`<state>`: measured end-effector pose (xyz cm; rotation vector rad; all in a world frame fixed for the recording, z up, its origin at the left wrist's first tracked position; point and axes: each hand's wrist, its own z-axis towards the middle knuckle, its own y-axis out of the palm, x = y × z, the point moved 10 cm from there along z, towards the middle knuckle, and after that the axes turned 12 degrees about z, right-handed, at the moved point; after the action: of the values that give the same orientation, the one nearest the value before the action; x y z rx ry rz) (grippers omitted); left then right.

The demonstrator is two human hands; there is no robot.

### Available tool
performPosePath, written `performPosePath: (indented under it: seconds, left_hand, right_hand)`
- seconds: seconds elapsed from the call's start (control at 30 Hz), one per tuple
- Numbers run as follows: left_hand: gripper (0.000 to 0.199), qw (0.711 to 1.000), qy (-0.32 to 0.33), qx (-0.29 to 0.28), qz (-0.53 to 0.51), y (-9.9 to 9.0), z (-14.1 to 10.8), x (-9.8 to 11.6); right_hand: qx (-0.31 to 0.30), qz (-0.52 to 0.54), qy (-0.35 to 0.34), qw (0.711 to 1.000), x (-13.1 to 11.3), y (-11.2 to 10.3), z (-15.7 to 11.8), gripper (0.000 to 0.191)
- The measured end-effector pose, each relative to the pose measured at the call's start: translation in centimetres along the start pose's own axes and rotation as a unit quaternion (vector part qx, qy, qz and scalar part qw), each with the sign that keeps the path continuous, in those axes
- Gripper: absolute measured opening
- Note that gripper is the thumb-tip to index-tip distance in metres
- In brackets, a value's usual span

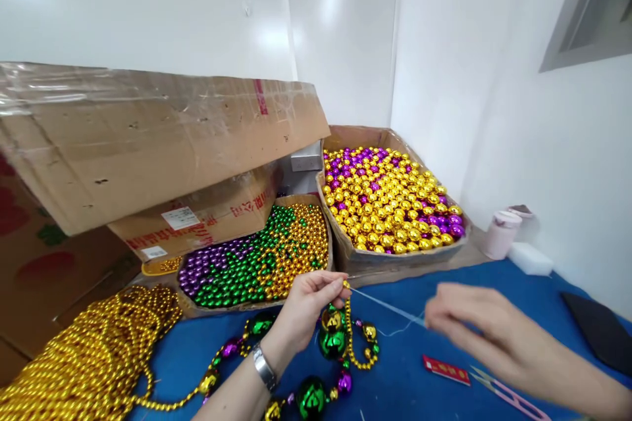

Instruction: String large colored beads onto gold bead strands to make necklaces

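1. Left hand (305, 306) fingertips (340, 285) pinched together on a small gold bead at the top end of a bead strand (345, 342), near the front edge of the blue table (405, 381).
2. Thin white thread (385, 306) stretched taut from that pinch across to the right hand (486, 332).
3. Right hand blurred; fingers bunched toward the thread's end, grip on it impossible to tell.
4. Bead strand draped below the left hand: large green, gold and purple balls alternating with small gold beads, curling across the blue table toward the left wrist, which wears a metal watch (264, 368).
5. Just right of the strand, flat on the table: a red packet (446, 370) and pink-handled scissors (503, 395).
6. Left of the wrist, a heap of gold bead chains (83, 355).
7. Behind the hands, a shallow box of small beads (257, 256) in purple, green and gold, and beside it a cardboard box of large balls (390, 200) in gold and purple.
8. Farther left, a big carton (148, 138) with its flap raised over the small beads.
9. By the right wall, a pink jar (501, 233), a white block (530, 258) and a dark flat thing (600, 329).
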<state>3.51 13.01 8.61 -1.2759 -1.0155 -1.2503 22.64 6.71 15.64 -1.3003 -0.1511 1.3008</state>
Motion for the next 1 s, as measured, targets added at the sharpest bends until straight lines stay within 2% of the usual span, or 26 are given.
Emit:
performPosePath:
  seconds: [0.1, 0.17, 0.2, 0.27, 0.33, 0.37, 0.43, 0.5, 0.57, 0.63, 0.73, 0.83, 0.9, 0.97, 1.0]
  left_hand:
    - [0.021, 0.999, 0.010, 0.008, 0.031, 0.3, -0.5, 0.6]
    - [0.019, 0.997, 0.029, 0.010, 0.076, 0.8, -1.0, 1.5]
    - [0.018, 0.993, 0.046, 0.014, 0.105, 1.1, -1.3, 2.1]
    - [0.021, 0.982, 0.095, 0.024, 0.162, 1.6, -1.8, 3.7]
    - [0.030, 0.970, 0.142, 0.024, 0.195, 2.1, -2.3, 5.0]
    - [0.036, 0.966, 0.160, 0.020, 0.204, 2.3, -2.5, 5.4]
    - [0.044, 0.957, 0.190, 0.015, 0.217, 2.5, -2.7, 5.8]
    - [0.048, 0.943, 0.222, 0.023, 0.248, 2.4, -2.8, 6.1]
    - [0.049, 0.918, 0.264, 0.038, 0.293, 2.3, -3.1, 6.6]
    - [0.050, 0.889, 0.308, 0.051, 0.334, 2.5, -3.4, 7.0]
    - [0.052, 0.855, 0.362, 0.060, 0.366, 3.0, -4.0, 7.6]
    - [0.050, 0.853, 0.353, 0.066, 0.379, 3.0, -4.1, 7.6]
    - [0.047, 0.883, 0.292, 0.059, 0.363, 2.6, -3.4, 6.9]
    - [0.047, 0.929, 0.202, 0.041, 0.308, 2.0, -2.5, 5.4]
    - [0.048, 0.951, 0.157, 0.034, 0.264, 1.7, -2.1, 4.6]
  right_hand:
    - [-0.127, 0.081, 0.026, 0.988, 0.6, 5.7, -1.9, 0.018]
    - [-0.156, 0.115, 0.029, 0.981, 1.2, 7.6, -1.6, 0.020]
    - [-0.132, 0.127, 0.032, 0.983, 1.8, 7.6, -0.9, 0.020]
    - [-0.022, 0.160, 0.061, 0.985, 3.6, 5.9, 1.1, 0.023]
    - [0.092, 0.219, 0.100, 0.966, 5.6, 4.1, 2.8, 0.028]
    - [0.116, 0.255, 0.109, 0.954, 6.1, 4.0, 3.5, 0.029]
    - [0.098, 0.341, 0.110, 0.928, 6.4, 5.2, 4.9, 0.032]
    - [0.063, 0.435, 0.114, 0.891, 6.4, 7.0, 5.7, 0.034]
    - [0.039, 0.504, 0.129, 0.853, 6.5, 8.7, 6.0, 0.035]
    - [0.003, 0.528, 0.141, 0.838, 6.5, 10.3, 6.0, 0.038]
    - [-0.055, 0.483, 0.123, 0.865, 5.9, 11.4, 6.0, 0.047]
    - [-0.017, 0.409, 0.100, 0.907, 6.0, 9.0, 6.2, 0.042]
    - [0.047, 0.332, 0.087, 0.938, 5.9, 6.2, 6.1, 0.032]
    - [0.100, 0.164, 0.045, 0.980, 4.3, 4.0, 5.6, 0.026]
    - [0.110, 0.061, 0.016, 0.992, 3.0, 3.8, 5.2, 0.025]
